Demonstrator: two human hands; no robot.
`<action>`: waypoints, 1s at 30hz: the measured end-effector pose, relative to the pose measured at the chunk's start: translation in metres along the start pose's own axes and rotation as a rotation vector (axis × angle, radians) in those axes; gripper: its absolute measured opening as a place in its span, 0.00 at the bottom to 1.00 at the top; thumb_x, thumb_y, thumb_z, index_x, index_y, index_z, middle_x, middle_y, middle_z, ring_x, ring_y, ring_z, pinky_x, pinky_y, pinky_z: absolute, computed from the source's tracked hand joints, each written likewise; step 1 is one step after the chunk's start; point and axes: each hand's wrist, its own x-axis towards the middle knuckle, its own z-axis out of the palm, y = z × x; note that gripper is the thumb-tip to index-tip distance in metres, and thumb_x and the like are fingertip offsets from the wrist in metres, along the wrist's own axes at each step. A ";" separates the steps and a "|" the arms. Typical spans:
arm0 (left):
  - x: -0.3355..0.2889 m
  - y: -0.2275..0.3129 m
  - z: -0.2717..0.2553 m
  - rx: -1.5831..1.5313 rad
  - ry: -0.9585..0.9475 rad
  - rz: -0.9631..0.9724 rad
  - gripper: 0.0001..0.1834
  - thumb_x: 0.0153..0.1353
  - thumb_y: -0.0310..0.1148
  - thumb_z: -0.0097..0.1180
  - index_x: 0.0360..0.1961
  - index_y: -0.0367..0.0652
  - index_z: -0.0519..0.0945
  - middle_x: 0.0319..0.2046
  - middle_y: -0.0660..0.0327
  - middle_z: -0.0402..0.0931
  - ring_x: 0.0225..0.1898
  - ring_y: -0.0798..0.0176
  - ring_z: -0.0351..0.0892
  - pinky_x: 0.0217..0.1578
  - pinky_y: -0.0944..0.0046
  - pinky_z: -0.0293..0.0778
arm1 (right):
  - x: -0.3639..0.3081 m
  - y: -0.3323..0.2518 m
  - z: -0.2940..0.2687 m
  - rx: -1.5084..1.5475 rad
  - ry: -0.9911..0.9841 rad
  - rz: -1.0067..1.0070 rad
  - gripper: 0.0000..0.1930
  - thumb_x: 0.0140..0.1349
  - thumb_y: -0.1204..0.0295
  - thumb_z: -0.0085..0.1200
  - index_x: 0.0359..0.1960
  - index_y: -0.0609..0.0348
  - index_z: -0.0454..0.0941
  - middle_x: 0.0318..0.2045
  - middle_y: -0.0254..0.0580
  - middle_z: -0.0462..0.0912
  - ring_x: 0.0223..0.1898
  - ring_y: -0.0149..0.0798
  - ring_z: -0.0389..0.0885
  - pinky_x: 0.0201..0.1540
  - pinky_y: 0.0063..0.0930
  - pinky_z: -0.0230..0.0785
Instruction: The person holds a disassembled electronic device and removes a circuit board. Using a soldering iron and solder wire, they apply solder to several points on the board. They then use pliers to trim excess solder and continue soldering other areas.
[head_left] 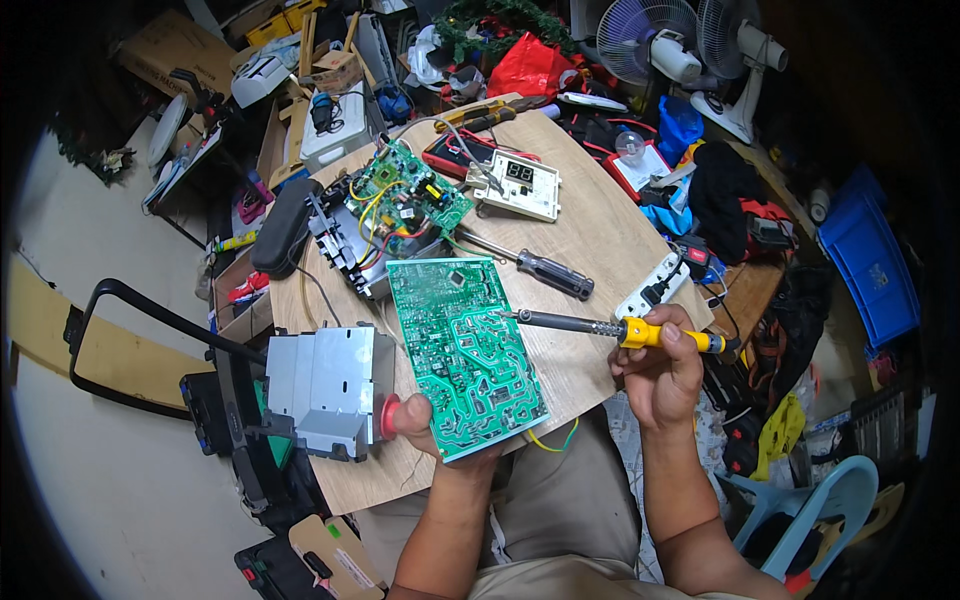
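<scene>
My left hand [418, 424] is closed on the lower left edge of a green circuit board [465, 350], tilted with its soldered side up. Most of its fingers are hidden behind the board. A round red piece [389, 416] shows at the thumb; its kind is unclear. My right hand [662, 378] grips the yellow handle of a soldering iron [570, 323]. The iron's tip is at the board's upper right area; whether it touches I cannot tell. Left of the board stands a grey sheet-metal housing [320, 385].
On the wooden table [600, 220] lie a screwdriver [545, 270], a second wired circuit board [400, 195], a white display panel [520, 186] and a multimeter [455, 155]. A power strip [650, 285] lies at the right edge. A black looped frame [150, 290] juts out left. Fans [650, 40] stand behind.
</scene>
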 end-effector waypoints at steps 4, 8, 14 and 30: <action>0.000 -0.004 -0.001 -0.041 -0.019 0.040 0.52 0.58 0.62 0.57 0.77 0.42 0.63 0.69 0.46 0.72 0.63 0.39 0.77 0.64 0.34 0.73 | 0.002 0.001 0.003 -0.010 0.015 0.017 0.12 0.68 0.63 0.59 0.46 0.57 0.78 0.30 0.41 0.81 0.30 0.33 0.80 0.36 0.35 0.78; -0.001 -0.007 0.005 -0.009 0.004 0.070 0.50 0.58 0.58 0.59 0.76 0.39 0.64 0.66 0.47 0.75 0.60 0.40 0.80 0.62 0.36 0.76 | 0.002 0.002 0.004 -0.018 0.014 0.015 0.13 0.68 0.63 0.60 0.46 0.57 0.78 0.30 0.41 0.81 0.30 0.33 0.80 0.36 0.34 0.78; -0.003 -0.001 0.012 -0.015 0.016 0.008 0.52 0.55 0.55 0.64 0.75 0.33 0.64 0.65 0.42 0.74 0.58 0.39 0.81 0.59 0.38 0.78 | 0.002 0.004 0.004 -0.081 0.034 0.000 0.14 0.67 0.60 0.59 0.46 0.54 0.77 0.26 0.37 0.78 0.27 0.35 0.80 0.33 0.36 0.77; -0.009 -0.002 0.010 0.030 -0.033 0.120 0.51 0.59 0.55 0.60 0.75 0.30 0.62 0.66 0.37 0.72 0.60 0.36 0.79 0.62 0.37 0.75 | -0.005 -0.004 0.000 -0.074 -0.033 -0.034 0.14 0.67 0.63 0.60 0.44 0.62 0.78 0.23 0.43 0.79 0.26 0.39 0.81 0.34 0.36 0.80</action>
